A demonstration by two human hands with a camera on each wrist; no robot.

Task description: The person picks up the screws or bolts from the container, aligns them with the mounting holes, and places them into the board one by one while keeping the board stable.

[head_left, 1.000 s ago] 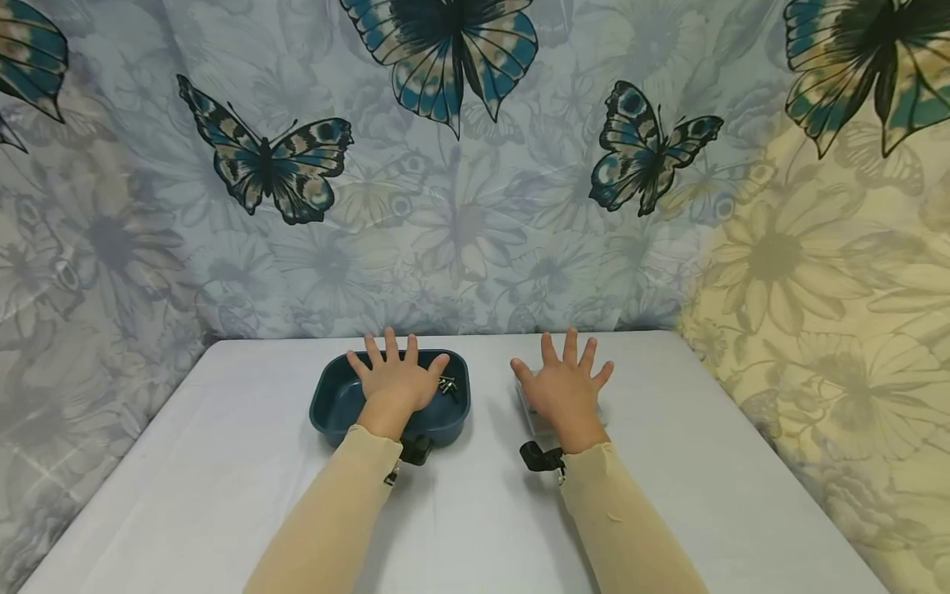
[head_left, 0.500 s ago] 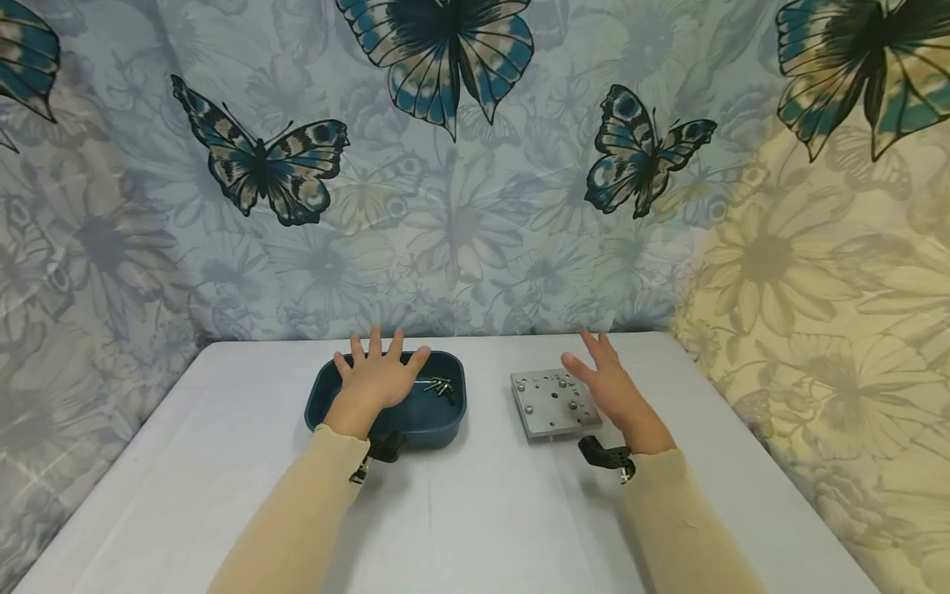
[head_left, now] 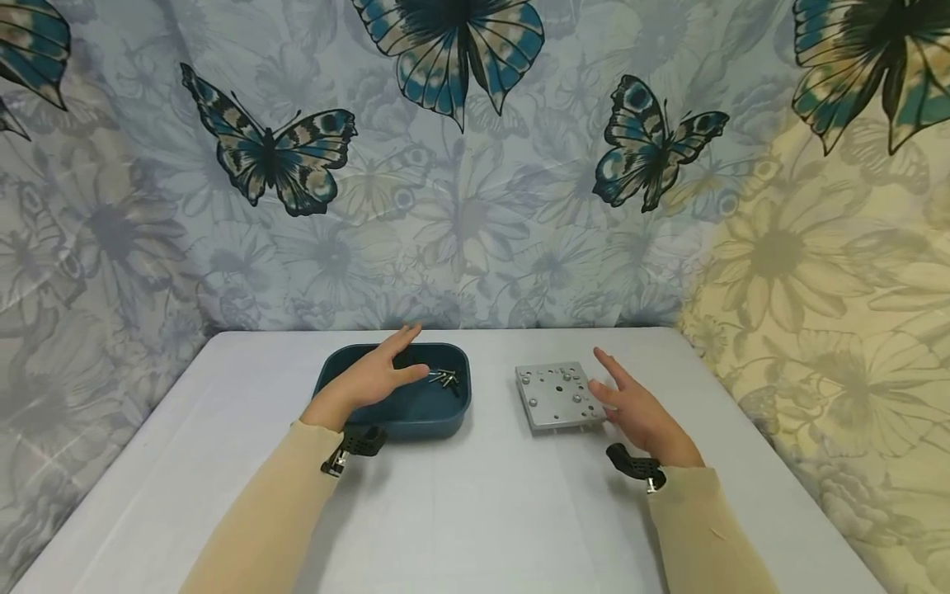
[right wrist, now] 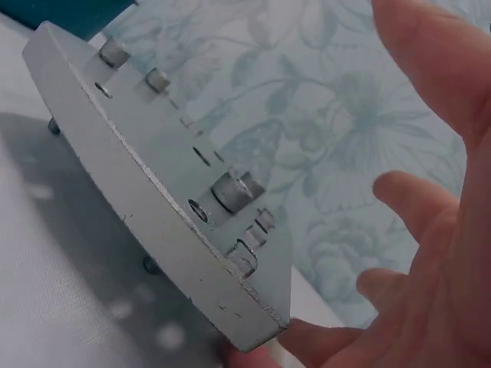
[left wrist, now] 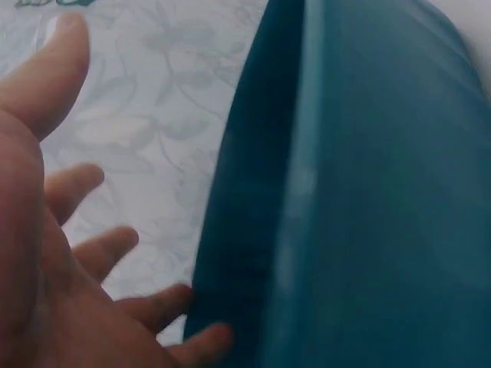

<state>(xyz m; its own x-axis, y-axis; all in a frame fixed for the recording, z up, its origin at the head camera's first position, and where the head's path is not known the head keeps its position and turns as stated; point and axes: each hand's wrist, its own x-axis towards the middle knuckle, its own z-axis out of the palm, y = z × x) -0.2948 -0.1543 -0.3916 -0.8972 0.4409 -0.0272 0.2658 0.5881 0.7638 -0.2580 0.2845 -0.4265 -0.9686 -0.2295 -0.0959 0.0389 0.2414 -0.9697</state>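
A dark teal tray (head_left: pixel 404 410) sits on the white table, with a few small metal screws (head_left: pixel 444 378) lying in its right part. My left hand (head_left: pixel 378 373) hovers over the tray, turned on edge with straight fingers, holding nothing; the left wrist view shows the tray wall (left wrist: pixel 368 192) beside its fingers (left wrist: pixel 107 249). A square grey metal plate (head_left: pixel 557 396) with holes and short studs lies to the right. My right hand (head_left: pixel 631 404) stands on edge against the plate's right side, fingers straight. In the right wrist view the plate (right wrist: pixel 153 207) is close to the fingers (right wrist: pixel 414 207).
The white table (head_left: pixel 475 511) runs to a butterfly-and-flower cloth backdrop (head_left: pixel 475 165) behind and on both sides. A black wrist camera mount (head_left: pixel 356 441) sits on each forearm. Bare tabletop lies in front of the tray and the plate.
Both hands turned from palm-down and flat to standing on edge. The right hand slid off the plate to its right side, uncovering it. The left hand drew back over the tray.
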